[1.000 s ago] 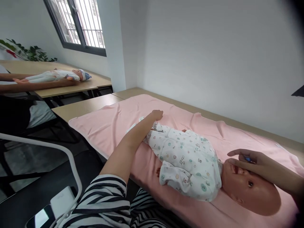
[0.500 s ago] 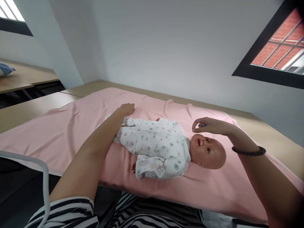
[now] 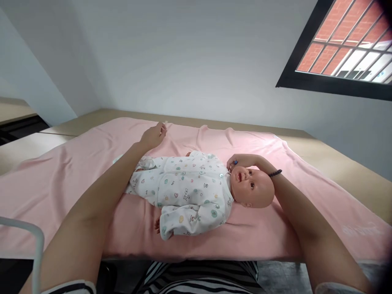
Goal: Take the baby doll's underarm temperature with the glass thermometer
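A baby doll (image 3: 190, 183) in a white printed sleepsuit lies on its back, its bald head (image 3: 259, 188) to the right. My left hand (image 3: 153, 135) is above the pink cloth (image 3: 128, 228), beyond the doll's legs. Its fingers are curled, with a tiny pale tip showing at them; I cannot make out what it is. My right hand (image 3: 241, 159) reaches around the far side of the head to the neck, close to the collar. Its fingers are bent and partly hidden, and a small blue spot shows at them.
The pink cloth covers a wooden table (image 3: 333, 159) set against a white wall (image 3: 190, 61). A barred window (image 3: 339, 49) is at the upper right. A pale curved tube (image 3: 38, 249) crosses the lower left corner.
My right hand has moved left and down, from above the doll's head to its neck. My left hand has moved away from the doll's legs towards the cloth's far edge. The view has shifted right.
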The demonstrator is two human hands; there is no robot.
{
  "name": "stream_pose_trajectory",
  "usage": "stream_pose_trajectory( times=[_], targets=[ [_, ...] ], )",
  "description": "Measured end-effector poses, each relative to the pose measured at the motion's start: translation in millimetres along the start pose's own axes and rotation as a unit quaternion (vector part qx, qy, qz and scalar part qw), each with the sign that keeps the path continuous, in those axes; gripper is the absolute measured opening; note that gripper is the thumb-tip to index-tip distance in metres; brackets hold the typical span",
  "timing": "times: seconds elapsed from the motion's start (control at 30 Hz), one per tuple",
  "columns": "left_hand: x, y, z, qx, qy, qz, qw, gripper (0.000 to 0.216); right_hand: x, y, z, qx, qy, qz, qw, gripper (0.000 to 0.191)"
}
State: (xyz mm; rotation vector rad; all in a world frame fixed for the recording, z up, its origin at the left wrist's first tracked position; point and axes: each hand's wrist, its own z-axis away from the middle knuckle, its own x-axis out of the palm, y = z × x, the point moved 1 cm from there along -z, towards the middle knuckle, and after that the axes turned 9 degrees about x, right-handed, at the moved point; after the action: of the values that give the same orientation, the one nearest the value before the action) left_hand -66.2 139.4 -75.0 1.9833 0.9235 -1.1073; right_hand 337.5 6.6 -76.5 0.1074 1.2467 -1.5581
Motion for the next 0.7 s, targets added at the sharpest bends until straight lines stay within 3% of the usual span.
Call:
stream_pose_trajectory(
  times=[0.07, 0.13, 0.23, 0.3, 0.37, 0.5, 0.7],
  targets=[
    [-2, 43, 0, 0.074, 0.051, 0.149, 0.985, 0.026, -9, 1, 6, -0.028, 0.064, -0.025, 0.997, 0.024],
    [1, 89, 6, 0.127, 0.034, 0.274, 0.953, 0.025, -19, -1, 16, -0.059, 0.15, -0.058, 0.985, 0.032],
    [11, 148, 26, 0.196, -0.012, 0.352, 0.915, 0.028, -27, -18, 32, -0.121, 0.253, -0.134, 0.95, 0.042],
    [17, 171, 39, 0.23, -0.008, 0.377, 0.897, 0.027, -22, -37, 39, -0.166, 0.269, -0.174, 0.933, 0.043],
    [24, 181, 48, 0.256, -0.01, 0.383, 0.887, 0.025, -11, -58, 42, -0.218, 0.264, -0.191, 0.92, 0.037],
    [32, 181, 53, 0.265, -0.024, 0.384, 0.884, 0.023, 12, -85, 43, -0.248, 0.352, -0.105, 0.896, 0.023],
    [35, 180, 53, 0.264, -0.048, 0.38, 0.885, 0.024, 16, -85, 41, -0.243, 0.374, -0.084, 0.891, 0.019]
  ],
)
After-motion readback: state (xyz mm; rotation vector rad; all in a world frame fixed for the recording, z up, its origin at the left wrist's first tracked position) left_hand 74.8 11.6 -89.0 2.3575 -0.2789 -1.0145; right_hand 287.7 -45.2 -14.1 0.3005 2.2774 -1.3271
